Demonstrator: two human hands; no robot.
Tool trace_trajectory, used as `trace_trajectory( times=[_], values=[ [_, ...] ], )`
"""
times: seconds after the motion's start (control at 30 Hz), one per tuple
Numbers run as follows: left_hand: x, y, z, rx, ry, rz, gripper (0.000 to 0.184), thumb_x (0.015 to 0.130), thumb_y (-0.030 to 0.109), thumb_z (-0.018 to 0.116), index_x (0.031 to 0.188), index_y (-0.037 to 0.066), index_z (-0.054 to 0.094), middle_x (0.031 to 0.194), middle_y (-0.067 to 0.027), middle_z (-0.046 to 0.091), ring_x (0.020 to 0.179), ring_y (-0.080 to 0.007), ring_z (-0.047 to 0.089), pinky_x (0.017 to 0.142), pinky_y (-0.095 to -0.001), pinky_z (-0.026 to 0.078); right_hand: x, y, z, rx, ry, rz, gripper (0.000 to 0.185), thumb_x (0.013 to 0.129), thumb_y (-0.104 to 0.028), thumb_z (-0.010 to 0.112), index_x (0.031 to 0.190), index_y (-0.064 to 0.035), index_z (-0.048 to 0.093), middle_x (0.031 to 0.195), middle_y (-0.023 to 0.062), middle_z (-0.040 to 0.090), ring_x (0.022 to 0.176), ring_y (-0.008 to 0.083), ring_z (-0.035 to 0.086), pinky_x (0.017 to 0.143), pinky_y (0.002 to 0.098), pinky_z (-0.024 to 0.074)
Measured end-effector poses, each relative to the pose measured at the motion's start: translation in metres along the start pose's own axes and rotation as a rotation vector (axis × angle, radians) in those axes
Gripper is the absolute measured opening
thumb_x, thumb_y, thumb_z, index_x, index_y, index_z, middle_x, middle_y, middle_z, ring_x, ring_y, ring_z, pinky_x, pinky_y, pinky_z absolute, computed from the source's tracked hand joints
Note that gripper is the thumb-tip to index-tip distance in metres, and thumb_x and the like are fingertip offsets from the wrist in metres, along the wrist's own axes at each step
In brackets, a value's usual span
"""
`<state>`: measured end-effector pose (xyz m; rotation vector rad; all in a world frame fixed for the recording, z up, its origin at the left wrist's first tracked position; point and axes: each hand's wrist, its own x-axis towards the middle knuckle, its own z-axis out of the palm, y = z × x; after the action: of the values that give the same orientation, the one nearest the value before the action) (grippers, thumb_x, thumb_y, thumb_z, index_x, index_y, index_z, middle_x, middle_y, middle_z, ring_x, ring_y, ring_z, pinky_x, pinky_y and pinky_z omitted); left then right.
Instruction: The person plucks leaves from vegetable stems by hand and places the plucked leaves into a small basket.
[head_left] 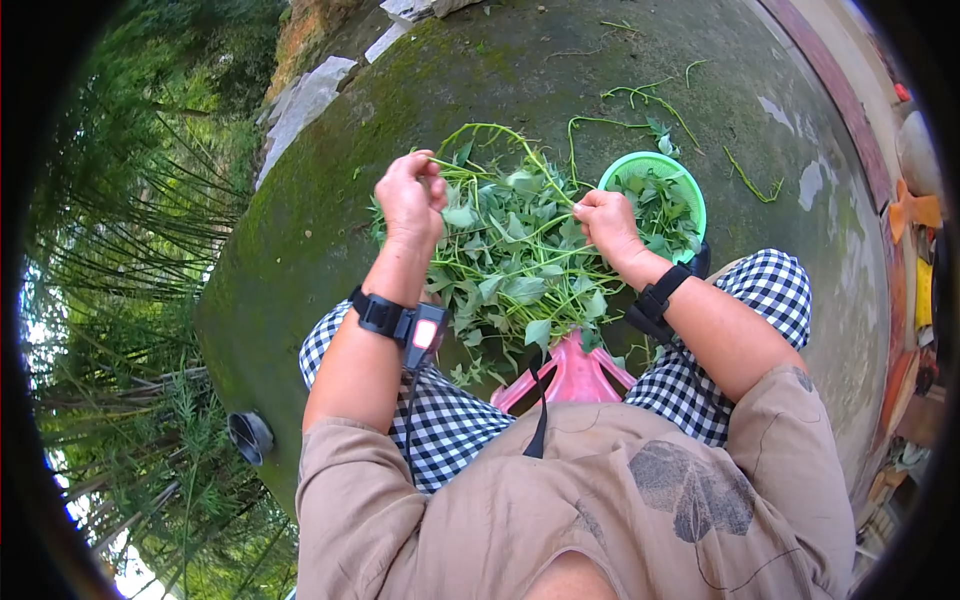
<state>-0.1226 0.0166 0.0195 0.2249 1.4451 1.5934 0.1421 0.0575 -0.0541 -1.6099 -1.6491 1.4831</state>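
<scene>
A long curved green stem [515, 135] arches between my two hands. My left hand [410, 200] holds one end of it, fingers curled, at the upper left of the leaf heap. At the other end, my right hand [606, 222] pinches the stem between thumb and finger. Beneath and between both hands lies a big tangled heap of leafy green vines [510, 240], hanging over a pink plastic stool [573, 372]. Just right of my right hand stands a round green basket [702, 205] with picked leaves [655, 200] in it.
Loose stems [752, 180] are scattered on the mossy concrete ground [600, 85] beyond the basket. Grey stone slabs [308, 105] and dense plants [130, 200] border the left side. A dark round container [250, 438] sits at the lower left. Assorted objects line the right edge.
</scene>
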Motion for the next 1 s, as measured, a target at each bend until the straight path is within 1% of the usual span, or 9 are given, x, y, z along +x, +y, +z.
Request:
trace_trajectory(
  times=[0.13, 0.17, 0.27, 0.3, 0.43, 0.53, 0.77, 0.9, 1.0],
  values=[
    [0.010, 0.029, -0.019, -0.123, -0.012, 0.098, 0.011, 0.088, 0.011, 0.053, 0.091, 0.003, 0.060, 0.069, -0.0049, 0.058, 0.047, -0.0128, 0.047, 0.037, -0.0258, 0.029, 0.008, 0.008, -0.013, 0.021, 0.005, 0.220, 0.018, 0.083, -0.016, 0.064, 0.081, 0.0010, 0.068, 0.058, 0.0094, 0.062, 0.053, 0.0193, 0.061, 0.052, 0.0346, 0.0474],
    [0.011, 0.034, -0.023, -0.137, -0.039, 0.105, 0.011, 0.088, 0.011, 0.053, 0.091, 0.003, 0.060, 0.069, -0.0050, 0.058, 0.047, -0.0130, 0.047, 0.037, -0.0259, 0.029, 0.009, 0.009, -0.017, 0.054, -0.006, 0.312, 0.015, 0.087, -0.012, 0.061, 0.094, -0.0011, 0.068, 0.065, 0.0062, 0.061, 0.054, 0.0168, 0.058, 0.049, 0.0319, 0.0471],
    [0.012, 0.038, -0.025, -0.139, -0.150, 0.065, 0.012, 0.087, 0.012, 0.053, 0.090, 0.003, 0.061, 0.070, -0.0056, 0.058, 0.048, -0.0134, 0.046, 0.039, -0.0261, 0.029, 0.002, 0.000, -0.019, 0.377, 0.099, 0.357, 0.023, 0.089, -0.008, 0.059, 0.110, -0.0032, 0.065, 0.075, 0.0038, 0.060, 0.057, 0.0146, 0.054, 0.050, 0.0312, 0.0474],
    [0.008, 0.035, -0.020, -0.126, -0.197, 0.018, 0.012, 0.087, 0.012, 0.053, 0.090, 0.003, 0.061, 0.070, -0.0057, 0.058, 0.048, -0.0133, 0.046, 0.039, -0.0261, 0.030, -0.005, -0.012, -0.026, 0.456, 0.003, 0.341, 0.028, 0.092, -0.007, 0.057, 0.120, -0.0042, 0.060, 0.079, 0.0013, 0.056, 0.056, 0.0103, 0.050, 0.050, 0.0268, 0.0467],
    [-0.011, 0.006, 0.010, -0.038, -0.314, -0.162, 0.014, 0.088, 0.012, 0.052, 0.093, 0.002, 0.060, 0.075, -0.0065, 0.059, 0.049, -0.0117, 0.043, 0.040, -0.0248, 0.029, -0.004, -0.028, -0.026, 0.525, -0.318, 0.287, 0.028, 0.091, -0.008, 0.058, 0.118, -0.0044, 0.063, 0.098, 0.0045, 0.057, 0.062, 0.0099, 0.050, 0.057, 0.0263, 0.0492],
    [-0.017, -0.011, 0.023, 0.006, -0.394, -0.249, 0.015, 0.089, 0.013, 0.050, 0.093, 0.002, 0.060, 0.077, -0.0063, 0.059, 0.050, -0.0108, 0.042, 0.040, -0.0239, 0.030, -0.010, -0.037, -0.024, 0.301, -0.422, 0.255, 0.031, 0.087, -0.007, 0.061, 0.117, -0.0045, 0.064, 0.090, 0.0019, 0.061, 0.057, 0.0099, 0.055, 0.051, 0.0218, 0.0426],
    [-0.021, -0.033, 0.036, -0.024, -0.429, -0.397, 0.016, 0.089, 0.011, 0.050, 0.097, 0.001, 0.059, 0.076, -0.0043, 0.058, 0.051, -0.0102, 0.041, 0.041, -0.0238, 0.029, -0.013, -0.036, -0.016, 0.369, -0.646, 0.153, 0.021, 0.087, -0.015, 0.065, 0.104, -0.0037, 0.070, 0.088, 0.0020, 0.068, 0.055, 0.0082, 0.056, 0.048, 0.0208, 0.0398],
    [-0.022, -0.023, 0.037, 0.234, -0.385, -0.305, 0.014, 0.085, 0.008, 0.056, 0.094, 0.000, 0.062, 0.075, -0.0028, 0.057, 0.054, -0.0101, 0.046, 0.043, -0.0239, 0.032, -0.007, -0.021, -0.009, 0.411, -0.567, 0.081, 0.018, 0.089, -0.017, 0.065, 0.096, -0.0024, 0.071, 0.086, 0.0024, 0.069, 0.055, 0.0075, 0.054, 0.050, 0.0230, 0.0447],
    [-0.016, -0.034, 0.036, 0.913, -0.352, 0.233, 0.012, 0.077, 0.004, 0.062, 0.088, 0.001, 0.067, 0.073, -0.0020, 0.056, 0.058, -0.0107, 0.052, 0.049, -0.0265, 0.039, -0.005, -0.015, -0.009, 0.099, -0.491, 0.024, 0.019, 0.083, -0.020, 0.071, 0.090, -0.0023, 0.072, 0.075, 0.0053, 0.069, 0.060, 0.0130, 0.059, 0.051, 0.0298, 0.0465]
  ],
)
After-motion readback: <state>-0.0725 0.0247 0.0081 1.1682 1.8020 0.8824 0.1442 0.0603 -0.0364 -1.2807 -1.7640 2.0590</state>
